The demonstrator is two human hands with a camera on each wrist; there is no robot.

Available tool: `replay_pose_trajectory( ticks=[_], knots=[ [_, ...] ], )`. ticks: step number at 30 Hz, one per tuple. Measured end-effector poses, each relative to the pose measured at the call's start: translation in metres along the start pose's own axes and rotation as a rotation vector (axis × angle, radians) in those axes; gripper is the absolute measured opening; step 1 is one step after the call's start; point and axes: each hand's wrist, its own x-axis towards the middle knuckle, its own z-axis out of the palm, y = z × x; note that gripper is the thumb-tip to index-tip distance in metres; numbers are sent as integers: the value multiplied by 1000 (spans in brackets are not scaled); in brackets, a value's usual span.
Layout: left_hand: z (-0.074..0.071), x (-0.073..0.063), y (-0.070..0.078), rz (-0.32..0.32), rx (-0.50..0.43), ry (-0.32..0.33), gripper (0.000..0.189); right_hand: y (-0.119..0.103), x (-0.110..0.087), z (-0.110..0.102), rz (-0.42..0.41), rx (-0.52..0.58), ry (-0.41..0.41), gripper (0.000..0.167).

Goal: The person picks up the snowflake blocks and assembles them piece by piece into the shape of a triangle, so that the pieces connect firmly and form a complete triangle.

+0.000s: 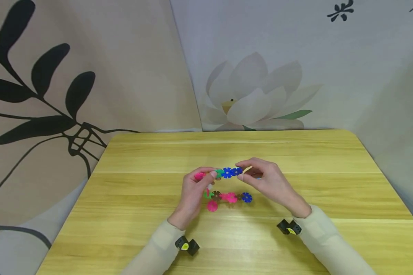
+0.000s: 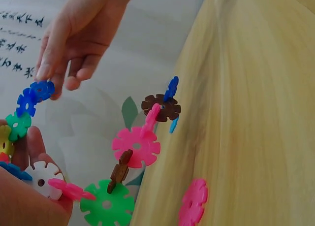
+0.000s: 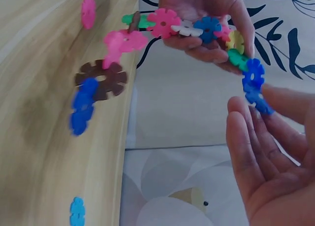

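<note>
My left hand [image 1: 191, 192] holds a chain of flower-shaped plastic discs, thumb and fingers around its upper part. A green disc [image 2: 18, 126] and a yellow disc [image 3: 235, 40] show at its fingertips. My right hand [image 1: 271, 182] pinches the dark blue end disc [image 1: 237, 171], which is joined to another blue disc [image 1: 227, 172]. From the left hand the chain runs on through a white disc [image 2: 44, 180], a green disc [image 2: 107, 204], a pink disc [image 2: 137, 146] and a brown disc [image 3: 102, 80] to a blue disc [image 1: 247, 197] at its other end.
A loose pink disc [image 1: 212, 206] lies on the wooden table [image 1: 141, 221], below the chain. One light blue disc [image 3: 77, 211] also lies on the table, mostly hidden by the right hand in the head view. Behind the table hangs a printed backdrop [image 1: 141, 68].
</note>
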Motion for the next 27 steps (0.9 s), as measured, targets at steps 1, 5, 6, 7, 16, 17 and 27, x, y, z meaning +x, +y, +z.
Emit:
replay_pose_trajectory(
  ticks=[1, 5, 6, 7, 16, 17, 27],
  knots=[
    [-1, 0, 1, 0, -6, 4, 8, 2, 0, -1, 13, 3, -5, 28],
    [-6, 1, 3, -1, -22, 20, 8, 14, 0, -6, 36, -31, -13, 27],
    [-7, 1, 3, -1, -25, 22, 8, 19, 0, -8, 35, -48, -13, 25],
    [-8, 1, 4, -2, -29, 24, 8, 23, 1, -9, 33, -67, -13, 24],
    [-12, 1, 6, -8, -32, 35, 8, 61, 11, -21, 34, -215, -137, 23],
    [-12, 1, 7, -8, -32, 36, 9, 64, 12, -22, 43, -221, -159, 24],
    [-13, 2, 5, -8, -47, 24, 9, 88, 21, -32, 91, -278, -347, 36]
  ],
)
